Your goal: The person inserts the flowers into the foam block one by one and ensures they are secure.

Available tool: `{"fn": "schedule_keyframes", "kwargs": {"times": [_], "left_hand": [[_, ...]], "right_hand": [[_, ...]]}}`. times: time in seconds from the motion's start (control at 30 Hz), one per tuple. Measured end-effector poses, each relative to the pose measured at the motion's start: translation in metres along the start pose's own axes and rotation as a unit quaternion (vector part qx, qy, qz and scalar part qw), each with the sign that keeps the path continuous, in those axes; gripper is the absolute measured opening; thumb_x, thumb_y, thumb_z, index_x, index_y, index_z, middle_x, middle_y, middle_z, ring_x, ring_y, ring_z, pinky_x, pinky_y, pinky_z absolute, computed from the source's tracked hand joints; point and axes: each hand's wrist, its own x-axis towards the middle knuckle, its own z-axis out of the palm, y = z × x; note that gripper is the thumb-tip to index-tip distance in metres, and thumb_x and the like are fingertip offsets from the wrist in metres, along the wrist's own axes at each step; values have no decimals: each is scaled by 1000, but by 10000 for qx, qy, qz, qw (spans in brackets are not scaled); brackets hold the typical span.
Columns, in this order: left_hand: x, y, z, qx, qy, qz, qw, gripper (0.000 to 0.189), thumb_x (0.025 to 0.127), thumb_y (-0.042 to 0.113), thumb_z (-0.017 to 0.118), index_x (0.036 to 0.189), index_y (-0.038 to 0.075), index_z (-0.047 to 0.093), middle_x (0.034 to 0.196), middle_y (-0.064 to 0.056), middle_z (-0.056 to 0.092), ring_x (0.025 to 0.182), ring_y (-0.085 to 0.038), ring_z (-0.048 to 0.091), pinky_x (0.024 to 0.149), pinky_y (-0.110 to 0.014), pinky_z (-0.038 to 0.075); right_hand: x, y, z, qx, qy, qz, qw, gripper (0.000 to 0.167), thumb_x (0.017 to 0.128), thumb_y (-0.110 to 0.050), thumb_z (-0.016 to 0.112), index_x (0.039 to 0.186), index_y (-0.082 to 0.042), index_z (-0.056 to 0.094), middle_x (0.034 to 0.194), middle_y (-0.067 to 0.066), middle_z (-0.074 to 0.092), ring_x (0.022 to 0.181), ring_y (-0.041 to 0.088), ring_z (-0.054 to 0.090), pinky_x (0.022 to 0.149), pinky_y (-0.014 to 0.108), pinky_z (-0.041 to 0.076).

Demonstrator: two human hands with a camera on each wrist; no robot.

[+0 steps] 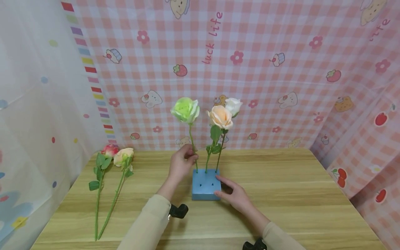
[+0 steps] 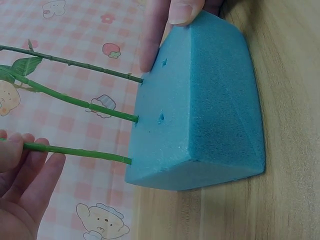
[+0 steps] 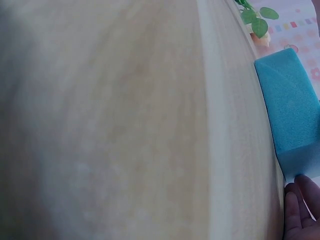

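Observation:
My left hand [image 1: 181, 162] pinches the stem of a pale green rose [image 1: 185, 110] between thumb and fingers. The stem's lower end [image 2: 102, 154] stands in the back left hole of a blue foam block [image 1: 206, 195]. With thumb and fingers spread around its right side, my right hand [image 1: 236, 197] holds the block. A peach rose [image 1: 221, 117] stands in the middle back hole, and a white rose [image 1: 233, 106] rises from the back right one. Two small holes show in the block's front half. In the right wrist view, fingertips [image 3: 309, 189] touch the block's side.
Two more roses, one pink-red [image 1: 110, 150] and one cream [image 1: 123, 157], lie on the wooden table [image 1: 281, 194] at the left, stems toward the front. A pink checked cloth [image 1: 265, 83] hangs behind the table. Black wrist camera mounts [image 1: 179, 211] sit below the hands.

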Motion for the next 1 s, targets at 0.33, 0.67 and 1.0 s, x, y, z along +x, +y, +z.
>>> {"fn": "schedule_keyframes", "kwargs": {"times": [0.33, 0.67, 1.0], "left_hand": [[-4, -5, 3, -39, -206, -242, 9995, 20, 89, -8, 65, 107, 0, 64, 89, -11, 67, 84, -27, 68, 70, -30, 60], [-5, -8, 5, -200, -275, -470, 9983, 23, 90, -11, 63, 105, 5, 65, 89, -11, 69, 85, -28, 68, 73, -40, 61], [-5, -17, 9, 101, -295, -352, 9989, 19, 90, -11, 64, 106, 1, 65, 86, -10, 70, 79, -23, 68, 66, -27, 59]], "right_hand": [[0, 2, 0, -3, -21, -40, 10000, 56, 87, -29, 78, 139, -20, 59, 144, 10, 52, 133, 31, 47, 108, 48, 40], [0, 2, 0, 47, -36, -23, 10000, 56, 88, -29, 77, 140, -20, 59, 143, 10, 53, 132, 30, 48, 108, 48, 40], [0, 1, 0, 34, 0, 19, 10000, 56, 87, -29, 78, 139, -20, 59, 143, 11, 53, 132, 30, 48, 108, 48, 40]]}}
